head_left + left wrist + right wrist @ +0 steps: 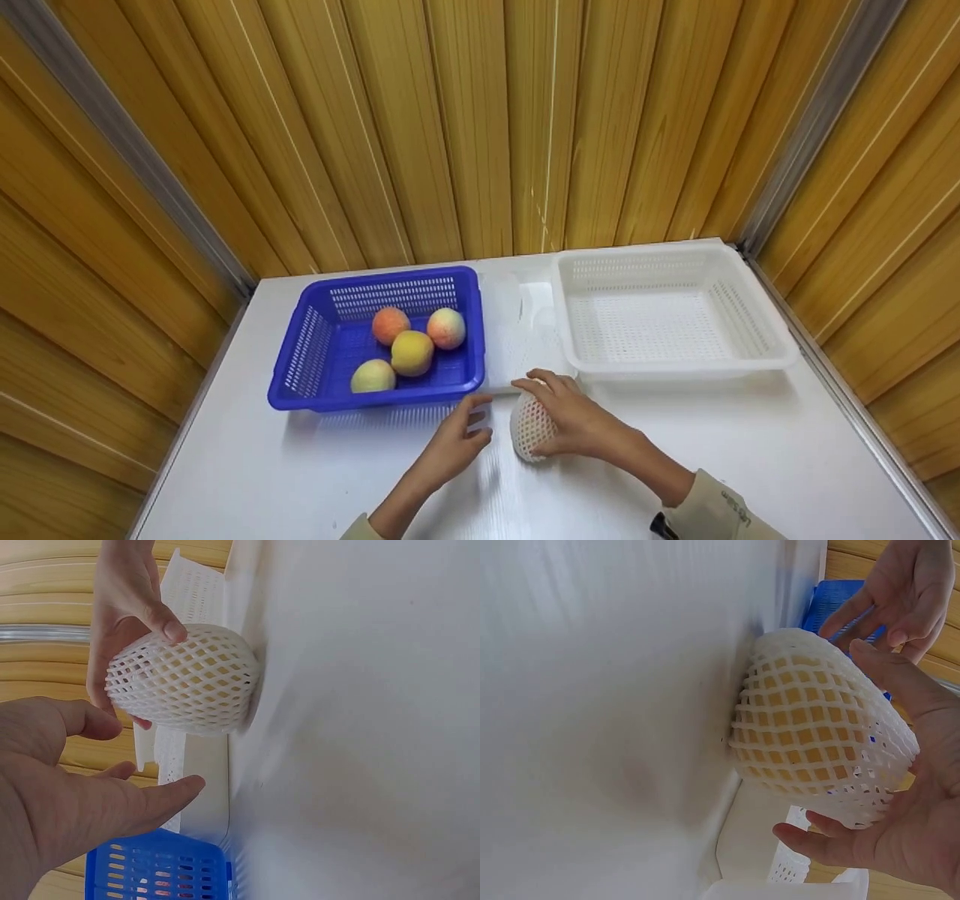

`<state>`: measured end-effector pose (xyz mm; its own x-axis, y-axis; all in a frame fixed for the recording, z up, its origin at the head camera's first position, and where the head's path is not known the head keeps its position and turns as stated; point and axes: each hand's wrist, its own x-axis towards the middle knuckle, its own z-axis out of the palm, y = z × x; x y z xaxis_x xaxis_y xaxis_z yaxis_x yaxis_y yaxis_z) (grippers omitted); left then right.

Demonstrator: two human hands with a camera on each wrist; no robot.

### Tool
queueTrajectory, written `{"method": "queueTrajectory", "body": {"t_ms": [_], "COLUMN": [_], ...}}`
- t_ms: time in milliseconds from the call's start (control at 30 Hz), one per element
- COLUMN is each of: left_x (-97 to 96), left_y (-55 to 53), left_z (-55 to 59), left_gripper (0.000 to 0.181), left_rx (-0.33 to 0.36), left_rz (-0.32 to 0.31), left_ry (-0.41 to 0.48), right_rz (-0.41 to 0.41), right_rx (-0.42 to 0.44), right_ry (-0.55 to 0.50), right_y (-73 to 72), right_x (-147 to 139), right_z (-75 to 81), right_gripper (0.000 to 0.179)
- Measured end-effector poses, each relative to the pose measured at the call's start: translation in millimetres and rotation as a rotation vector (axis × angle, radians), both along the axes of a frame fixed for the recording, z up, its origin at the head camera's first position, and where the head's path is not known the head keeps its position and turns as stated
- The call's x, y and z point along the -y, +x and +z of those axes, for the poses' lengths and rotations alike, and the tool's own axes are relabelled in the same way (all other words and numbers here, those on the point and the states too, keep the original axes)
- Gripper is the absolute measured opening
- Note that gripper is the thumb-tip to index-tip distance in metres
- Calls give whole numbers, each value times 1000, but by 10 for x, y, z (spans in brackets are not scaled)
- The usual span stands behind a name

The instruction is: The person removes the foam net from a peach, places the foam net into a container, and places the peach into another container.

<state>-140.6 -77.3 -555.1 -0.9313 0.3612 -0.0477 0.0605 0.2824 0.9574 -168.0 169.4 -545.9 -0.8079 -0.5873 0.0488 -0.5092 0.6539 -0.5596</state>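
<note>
A peach in a white foam net sleeve (531, 433) stands on the white table near its front middle. My right hand (581, 421) grips it from the right and above, thumb on the near side and fingers over the far side. In the right wrist view, yellow fruit shows through the mesh of the net (802, 720), and the loose end of the sleeve lies towards the palm. My left hand (455, 441) is just left of the sleeve, fingers apart and loosely bent, holding nothing. The left wrist view shows a gap between its fingers and the net (187, 679).
A blue basket (375, 401) with several peaches (412, 353) stands at the back left. At the back right is a white basket (679, 367). Between them lies a flat white slab (502, 345) with clear, thin material on it. Wood-patterned walls (465, 135) enclose the table.
</note>
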Motion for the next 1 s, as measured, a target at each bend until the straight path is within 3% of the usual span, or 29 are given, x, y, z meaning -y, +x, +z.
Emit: {"method": "queueTrajectory", "body": {"t_ms": [333,533,700,1000], "left_x": [-2,-12,-4,-17], "left_y": [2,3,-10,-27], "left_z": [-25,-4,-1,-64], "left_gripper": [50,49,47,35], "left_rx": [-2,15,17,16], "left_rz": [-6,-15,-23,-42], "left_ry": [13,21,11,58], "right_rz": [94,68,26,-66], "right_rx": [26,39,94,51], "right_ry": [45,17,-107,-326], "right_y": [-37,-32,-29,-32], "right_x": [54,43,-10,-64], "right_z": [-80,-121,-41,199], "right_gripper": [75,73,73,70]}}
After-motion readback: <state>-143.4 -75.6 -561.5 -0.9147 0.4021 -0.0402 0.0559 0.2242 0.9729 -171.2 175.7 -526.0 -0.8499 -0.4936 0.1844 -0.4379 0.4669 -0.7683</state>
